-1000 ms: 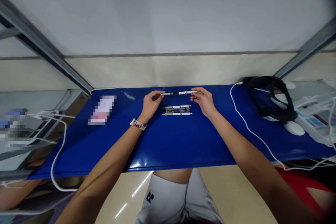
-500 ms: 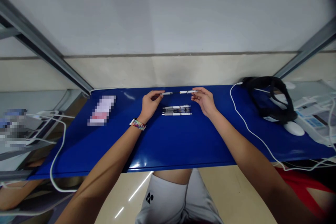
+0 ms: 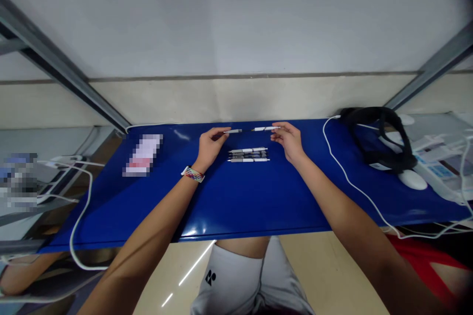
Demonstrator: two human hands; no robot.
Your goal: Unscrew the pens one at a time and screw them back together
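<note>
two hands (image 3: 212, 148), pens (image 3: 248, 155) near, headset (image 3: 395, 162), white cable (image 3: 347, 180)

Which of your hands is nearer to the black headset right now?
Right. The right hand is left of the black headset, across some blue tabletop and a white cable. The left hand is farther off to the left, past the right hand.

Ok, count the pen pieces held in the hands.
2 visible: a greyish piece in the left hand, and a mostly white piece in the right hand. More may be hidden.
</note>
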